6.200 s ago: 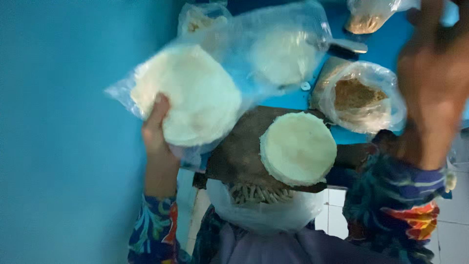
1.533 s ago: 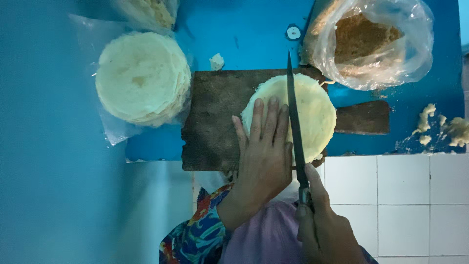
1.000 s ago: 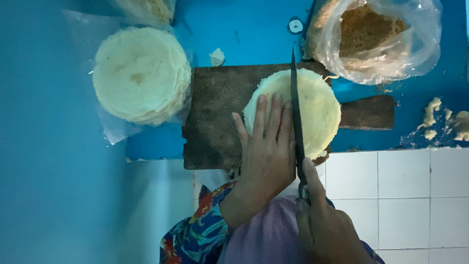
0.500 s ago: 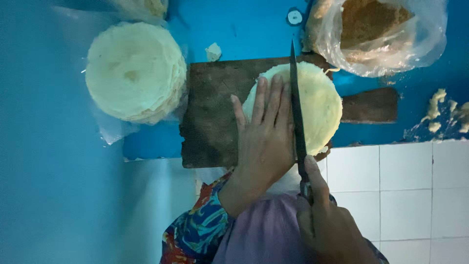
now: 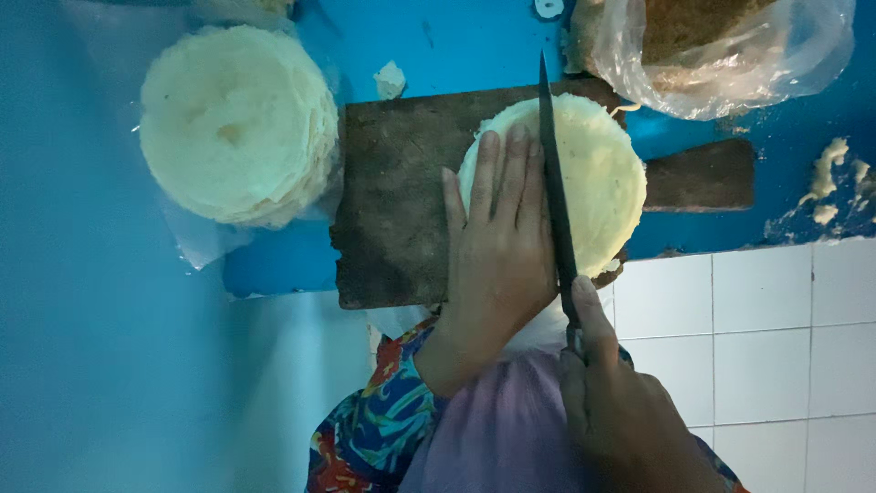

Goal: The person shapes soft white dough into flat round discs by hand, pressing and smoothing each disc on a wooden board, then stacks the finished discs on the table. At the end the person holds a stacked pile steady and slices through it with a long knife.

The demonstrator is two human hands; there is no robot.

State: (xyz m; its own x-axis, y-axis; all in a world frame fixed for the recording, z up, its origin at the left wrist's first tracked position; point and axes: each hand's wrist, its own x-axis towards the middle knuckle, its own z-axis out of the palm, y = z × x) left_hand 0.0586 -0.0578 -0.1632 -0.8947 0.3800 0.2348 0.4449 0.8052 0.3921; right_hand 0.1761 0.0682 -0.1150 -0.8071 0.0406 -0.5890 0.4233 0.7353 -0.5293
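Far left: a tall stack of pale round wrappers (image 5: 239,123) sits on clear plastic sheet (image 5: 196,242) on the blue worktop (image 5: 447,41). A small pale scrap (image 5: 390,80) lies just right of it, near the far edge of the dark wooden cutting board (image 5: 392,210).

Centre: left hand (image 5: 497,242) lies flat and open, fingers together, pressing down on the left part of a second round stack (image 5: 593,178) that rests on the board. Patterned sleeve (image 5: 379,429) at the wrist.

Just right of those fingers: knife (image 5: 555,196), long dark blade running near to far across the middle of the round stack, edge down on it. Right hand (image 5: 620,411) closed around the handle, index finger stretched along the spine.

Far right: clear bag (image 5: 730,50) of brownish contents. Pale crumbs (image 5: 835,178) scattered on the worktop; white tiles (image 5: 757,338) nearer in.
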